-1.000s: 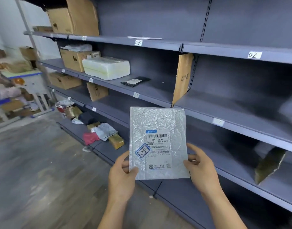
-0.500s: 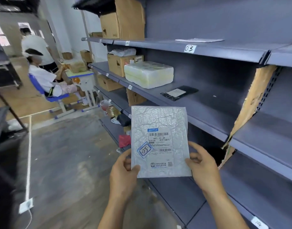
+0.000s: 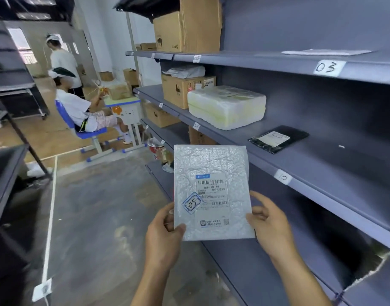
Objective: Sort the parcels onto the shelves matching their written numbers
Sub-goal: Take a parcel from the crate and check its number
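I hold a flat silver bubble mailer upright in front of me, its label facing me with "05" handwritten in a blue stamp. My left hand pinches its lower left corner, thumb on the front. My right hand holds its lower right edge, fingers curled behind. Grey shelving runs along the right. One shelf edge carries a tag reading 03, the shelf below a tag reading 10.
A white wrapped parcel, a black flat parcel and cardboard boxes lie on the shelves. One person sits on a blue chair by a small desk, another stands behind. A dark rack is at left.
The view has swung left along the aisle; the shelves slid right and the two people came into view. The mailer stays held in both hands the same way.
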Motion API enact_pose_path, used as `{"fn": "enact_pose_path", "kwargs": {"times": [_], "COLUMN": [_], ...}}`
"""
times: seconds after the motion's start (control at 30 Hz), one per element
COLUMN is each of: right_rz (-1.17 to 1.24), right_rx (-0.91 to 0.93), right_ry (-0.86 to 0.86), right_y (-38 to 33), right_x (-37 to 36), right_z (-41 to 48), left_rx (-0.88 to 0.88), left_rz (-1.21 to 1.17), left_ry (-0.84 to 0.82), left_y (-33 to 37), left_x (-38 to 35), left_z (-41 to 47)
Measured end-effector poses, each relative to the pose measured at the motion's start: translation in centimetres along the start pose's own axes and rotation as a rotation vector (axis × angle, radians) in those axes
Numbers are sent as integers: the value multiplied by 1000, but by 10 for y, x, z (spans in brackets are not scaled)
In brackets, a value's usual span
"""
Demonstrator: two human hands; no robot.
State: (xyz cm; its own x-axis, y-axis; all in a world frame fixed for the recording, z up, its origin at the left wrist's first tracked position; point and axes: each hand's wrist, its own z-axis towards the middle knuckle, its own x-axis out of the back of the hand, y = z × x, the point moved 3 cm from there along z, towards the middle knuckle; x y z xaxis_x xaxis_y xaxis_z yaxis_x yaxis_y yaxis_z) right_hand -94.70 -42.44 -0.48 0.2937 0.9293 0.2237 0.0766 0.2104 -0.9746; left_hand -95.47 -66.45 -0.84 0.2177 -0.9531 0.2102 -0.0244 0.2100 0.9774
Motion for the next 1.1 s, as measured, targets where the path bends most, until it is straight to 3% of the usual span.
{"fn": "enact_pose_path", "kwargs": {"times": [0.3, 0.6, 1.1], "right_rz": [-16, 1, 19], "right_rx": [51, 59, 116], "right_ry": [17, -3, -9], "right_y": [-51, -74, -107], "right_x": [-112, -191, -292], "right_z": [101, 173, 358], "left_rx": [-32, -32, -64], "left_rz": [-55, -73, -31], "left_ry": [-19, 8, -4], "left_y": [0, 1, -2], "left_x": [55, 91, 86], "left_z": [152, 250, 473]}}
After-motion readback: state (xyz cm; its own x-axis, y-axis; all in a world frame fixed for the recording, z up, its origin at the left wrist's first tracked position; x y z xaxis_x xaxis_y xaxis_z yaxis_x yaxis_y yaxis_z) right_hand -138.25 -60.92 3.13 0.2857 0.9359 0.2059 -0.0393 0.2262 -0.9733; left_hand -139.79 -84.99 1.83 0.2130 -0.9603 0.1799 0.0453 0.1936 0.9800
